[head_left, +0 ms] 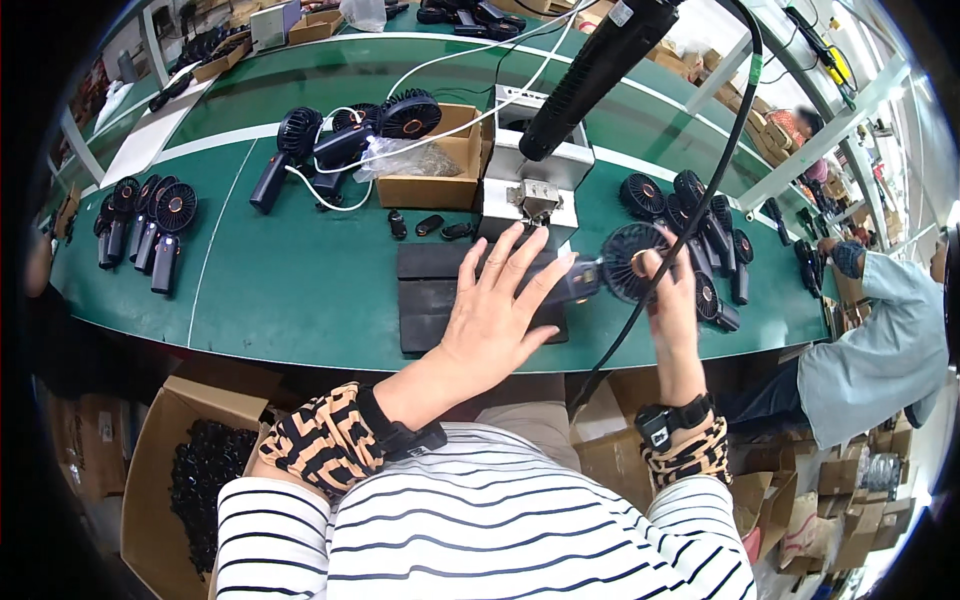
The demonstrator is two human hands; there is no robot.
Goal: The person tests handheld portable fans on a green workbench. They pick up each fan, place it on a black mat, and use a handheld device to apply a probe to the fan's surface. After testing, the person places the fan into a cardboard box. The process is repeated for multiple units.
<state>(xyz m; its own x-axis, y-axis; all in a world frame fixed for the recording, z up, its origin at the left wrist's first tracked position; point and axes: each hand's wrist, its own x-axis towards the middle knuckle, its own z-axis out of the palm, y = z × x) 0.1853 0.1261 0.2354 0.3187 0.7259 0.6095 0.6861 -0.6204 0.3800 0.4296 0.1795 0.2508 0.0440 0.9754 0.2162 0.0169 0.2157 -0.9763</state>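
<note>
A dark handheld fan [622, 262] lies sideways over the right end of a black mat [425, 300], its round grille to the right and its handle to the left. My right hand [674, 295] is closed on the grille's right side, slightly blurred. Over the mat my left hand [490, 318] is spread, fingers apart and pointing away from me. Its fingertips come near the fan's handle, part of which it hides; whether they touch, I cannot tell. Behind the mat stands a grey metal fixture [541, 198], with a black cylindrical tool [600, 75] hanging above it.
More handheld fans stand in groups at left [165, 225] and right [690, 215]. Small black parts [428, 225] lie behind the mat beside a cardboard box [430, 190]. A black cable [690, 235] hangs down by my right hand. A co-worker [885, 330] sits at right.
</note>
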